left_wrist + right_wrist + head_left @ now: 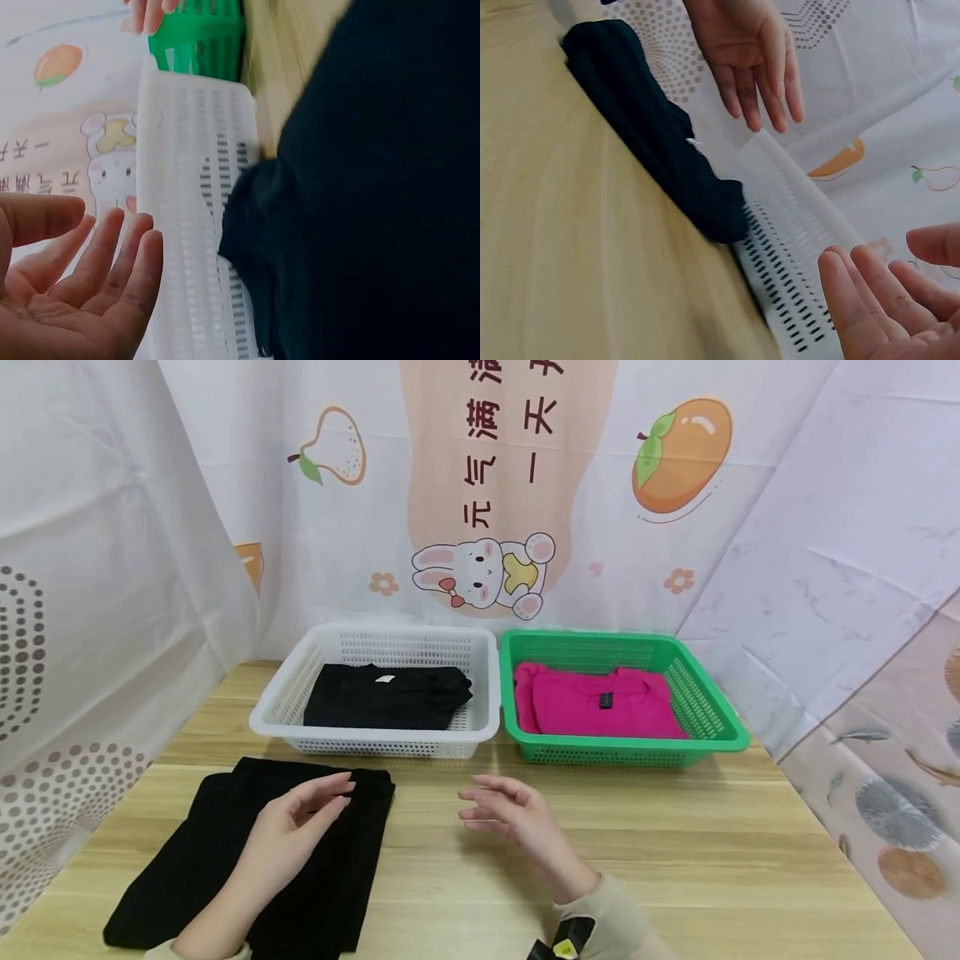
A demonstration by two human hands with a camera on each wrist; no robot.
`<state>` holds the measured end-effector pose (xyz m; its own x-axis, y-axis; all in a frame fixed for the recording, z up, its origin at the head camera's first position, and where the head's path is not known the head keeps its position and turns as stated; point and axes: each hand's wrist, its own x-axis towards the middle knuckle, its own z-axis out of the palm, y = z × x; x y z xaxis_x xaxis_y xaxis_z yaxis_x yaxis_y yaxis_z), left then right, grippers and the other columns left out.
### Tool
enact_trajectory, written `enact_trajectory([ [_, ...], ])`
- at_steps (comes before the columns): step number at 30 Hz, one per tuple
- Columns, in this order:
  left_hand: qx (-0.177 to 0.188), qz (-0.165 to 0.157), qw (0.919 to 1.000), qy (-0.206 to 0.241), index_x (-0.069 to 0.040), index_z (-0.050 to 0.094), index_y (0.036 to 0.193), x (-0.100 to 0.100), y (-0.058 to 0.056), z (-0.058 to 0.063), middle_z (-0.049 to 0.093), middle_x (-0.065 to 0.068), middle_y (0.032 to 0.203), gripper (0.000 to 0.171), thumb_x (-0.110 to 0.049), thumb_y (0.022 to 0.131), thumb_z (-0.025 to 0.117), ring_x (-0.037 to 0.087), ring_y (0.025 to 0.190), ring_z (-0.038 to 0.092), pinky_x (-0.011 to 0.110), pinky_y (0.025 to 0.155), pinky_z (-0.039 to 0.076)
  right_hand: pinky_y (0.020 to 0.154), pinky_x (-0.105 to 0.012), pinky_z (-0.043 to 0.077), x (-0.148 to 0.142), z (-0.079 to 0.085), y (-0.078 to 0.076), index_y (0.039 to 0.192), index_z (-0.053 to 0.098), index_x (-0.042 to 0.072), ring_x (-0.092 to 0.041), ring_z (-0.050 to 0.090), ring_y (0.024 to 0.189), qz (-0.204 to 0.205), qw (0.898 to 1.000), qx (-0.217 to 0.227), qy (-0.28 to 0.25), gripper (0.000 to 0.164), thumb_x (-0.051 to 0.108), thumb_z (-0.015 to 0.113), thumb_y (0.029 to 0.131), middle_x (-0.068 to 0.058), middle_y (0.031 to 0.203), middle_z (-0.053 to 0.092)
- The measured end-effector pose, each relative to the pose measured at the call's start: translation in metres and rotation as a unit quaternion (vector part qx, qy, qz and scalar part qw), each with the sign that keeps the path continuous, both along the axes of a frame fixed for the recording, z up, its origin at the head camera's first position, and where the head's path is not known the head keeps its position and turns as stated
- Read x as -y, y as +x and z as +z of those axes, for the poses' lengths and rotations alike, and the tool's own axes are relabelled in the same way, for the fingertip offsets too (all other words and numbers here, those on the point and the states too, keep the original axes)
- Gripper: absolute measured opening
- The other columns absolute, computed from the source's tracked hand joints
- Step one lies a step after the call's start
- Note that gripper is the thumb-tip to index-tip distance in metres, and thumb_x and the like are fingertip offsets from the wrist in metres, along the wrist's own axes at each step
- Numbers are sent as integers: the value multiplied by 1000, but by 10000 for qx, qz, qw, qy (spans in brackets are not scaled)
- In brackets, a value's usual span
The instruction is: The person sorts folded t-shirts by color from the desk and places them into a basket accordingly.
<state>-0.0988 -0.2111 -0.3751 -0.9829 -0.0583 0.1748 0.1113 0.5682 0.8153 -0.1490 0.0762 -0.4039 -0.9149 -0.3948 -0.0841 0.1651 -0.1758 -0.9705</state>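
Observation:
My left hand (288, 827) hovers over a folded black garment (202, 827) at the table's left, its fingers relaxed and nothing in them. My right hand (517, 818), loosely bent and holding nothing, is above bare wood in front of the two baskets. Both wrist views show the palms with spread fingers. Inside the white basket (375, 742) lies another folded black garment (375, 702) with a white label. A folded magenta garment (600, 710) with a dark label sits in the green basket (622, 752).
The two baskets stand side by side at the back of the wooden table (675, 843). Behind them hangs a printed curtain (315, 543) with fruit and a rabbit. More patterned cloth (75, 610) hangs along the left side, and also at the right.

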Motion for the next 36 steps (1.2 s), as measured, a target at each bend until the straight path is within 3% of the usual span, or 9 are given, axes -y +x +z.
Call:
enact_trajectory([
  [10, 153, 347, 9987, -347, -7, 61, 133, 27, 8, -2, 68, 12, 127, 37, -25, 101, 59, -18, 97, 54, 6, 78, 47, 91, -35, 57, 14, -15, 12, 139, 40, -16, -18, 71, 96, 78, 9994, 325, -110, 54, 11, 58, 96, -26, 126, 64],
  [25, 423, 795, 9930, -770, -4, 60, 134, 63, 12, -19, 64, 20, 130, 41, -29, 101, 58, -29, 89, 41, 2, 70, 44, 91, -39, 58, 32, -29, 18, 140, 40, -15, -23, 70, 98, 196, 9973, 655, -250, 55, 12, 60, 96, -30, 129, 61],
  [27, 533, 802, 9906, -976, -3, 58, 136, 70, 11, -21, 62, 22, 132, 44, -31, 101, 57, -21, 95, 49, 8, 73, 48, 91, -40, 58, 35, -31, 18, 140, 40, -14, -23, 70, 98, 175, 9971, 697, -239, 55, 13, 60, 96, -30, 129, 61],
  [30, 748, 722, 9860, -1300, 0, 52, 139, 79, 9, -25, 56, 28, 136, 51, -34, 102, 55, 12, 112, 61, 32, 88, 55, 90, -39, 58, 40, -33, 17, 139, 42, -13, -23, 71, 98, 150, 9970, 732, -180, 54, 13, 60, 96, -30, 129, 61],
  [33, 868, 616, 9826, -1523, 2, 48, 142, 86, 8, -28, 51, 34, 139, 55, -35, 102, 53, 46, 121, 52, 59, 91, 48, 90, -38, 58, 44, -34, 16, 139, 43, -13, -21, 71, 96, 123, 9969, 758, -147, 53, 13, 60, 96, -30, 129, 61],
  [36, 1093, 573, 9779, -1689, 3, 44, 145, 95, 7, -30, 44, 37, 142, 60, -38, 102, 51, 52, 124, 46, 65, 93, 43, 89, -38, 58, 50, -36, 16, 139, 43, -13, -20, 70, 94, 107, 9965, 810, -184, 53, 12, 60, 96, -30, 129, 61],
])
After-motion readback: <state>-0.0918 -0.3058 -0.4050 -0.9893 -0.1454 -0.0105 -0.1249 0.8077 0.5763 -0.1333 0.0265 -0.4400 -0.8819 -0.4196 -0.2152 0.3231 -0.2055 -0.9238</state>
